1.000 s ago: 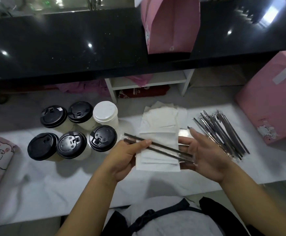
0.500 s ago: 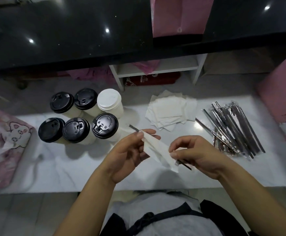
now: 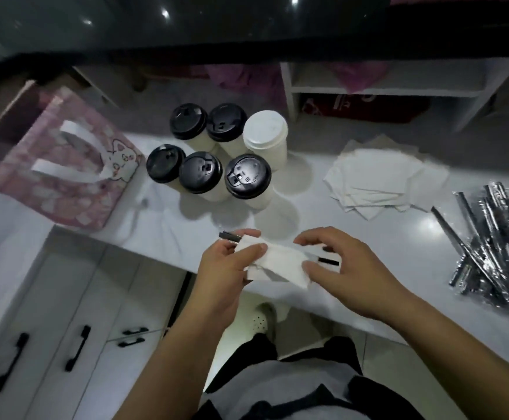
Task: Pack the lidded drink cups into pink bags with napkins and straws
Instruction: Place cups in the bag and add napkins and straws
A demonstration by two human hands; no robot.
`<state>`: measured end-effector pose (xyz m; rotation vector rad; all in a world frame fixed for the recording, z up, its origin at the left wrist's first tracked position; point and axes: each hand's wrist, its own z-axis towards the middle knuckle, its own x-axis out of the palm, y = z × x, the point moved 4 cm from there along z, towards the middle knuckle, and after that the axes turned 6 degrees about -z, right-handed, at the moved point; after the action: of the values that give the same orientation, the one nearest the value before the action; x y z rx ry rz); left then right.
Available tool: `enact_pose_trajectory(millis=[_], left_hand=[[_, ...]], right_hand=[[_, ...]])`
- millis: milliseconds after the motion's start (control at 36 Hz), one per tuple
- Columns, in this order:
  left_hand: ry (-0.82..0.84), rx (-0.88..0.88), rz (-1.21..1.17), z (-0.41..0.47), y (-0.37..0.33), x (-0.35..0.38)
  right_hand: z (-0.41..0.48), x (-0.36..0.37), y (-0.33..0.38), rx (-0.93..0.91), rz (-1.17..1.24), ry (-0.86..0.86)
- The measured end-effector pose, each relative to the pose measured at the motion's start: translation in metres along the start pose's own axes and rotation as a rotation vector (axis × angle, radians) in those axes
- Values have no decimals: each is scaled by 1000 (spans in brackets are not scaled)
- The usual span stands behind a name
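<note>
Left hand (image 3: 229,265): thumb and fingers pinch the left end of a folded napkin (image 3: 277,263), held just above the near edge of the bench (image 3: 307,213).
Right hand (image 3: 350,268): fingers curl over the napkin's right end.
Straws (image 3: 230,236): rolled inside the napkin, with a dark tip poking out at each end; how many, I cannot tell.
Handling: the bundle looks light. The tissue is soft and would tear easily, and the straws are thin, stiff and probably slick, so they may slide out endwise. It is best held round the middle.
Cups (image 3: 247,177): six lidded cups stand bunched beyond the hands, left of the bench's centre. Their paper walls probably dent, so take them by the body and keep them upright.
Napkin stack (image 3: 383,180): right of the cups.
Straw pile (image 3: 495,237): right end of the bench.
Pink bag (image 3: 56,171): lying flat at the bench's left end, not yet filled.
</note>
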<state>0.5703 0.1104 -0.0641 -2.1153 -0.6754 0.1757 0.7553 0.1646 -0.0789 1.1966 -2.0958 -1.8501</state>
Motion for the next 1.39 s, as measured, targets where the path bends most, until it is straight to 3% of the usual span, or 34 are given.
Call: enact_pose_trajectory(millis=[83,167,333,472,583,694,806,972,1194,1389], left_hand=[[-82,4,-134,-5,-3,-29],[-145,8,-246,-8,-3,-60],[-106,-107,-542,-12,-6,-127],[-16,-139,-710,-23,-20,-201],[120,-86,-775,-27,-36,-258],[289,60,-739,-29,-54,-301],[359,246,-547,-33,-71,-327],[168,462,-339,-32,-110,-354],[41,611,-270,-22,-168,-386],[-157,817,67,11,-249,-432]], right_hand=[[3,18,36,-206,-293,94],[4,56,63,-297,-701,136],[23,146,120,-396,-1059,-186],[44,199,170,-546,-1066,-236],[65,236,207,-517,-1034,-221],[74,256,240,-478,-906,-217],[80,262,266,-383,-728,-104],[95,268,302,-336,-421,142],[145,285,353,-494,-404,212],[222,276,412,-676,-246,173]])
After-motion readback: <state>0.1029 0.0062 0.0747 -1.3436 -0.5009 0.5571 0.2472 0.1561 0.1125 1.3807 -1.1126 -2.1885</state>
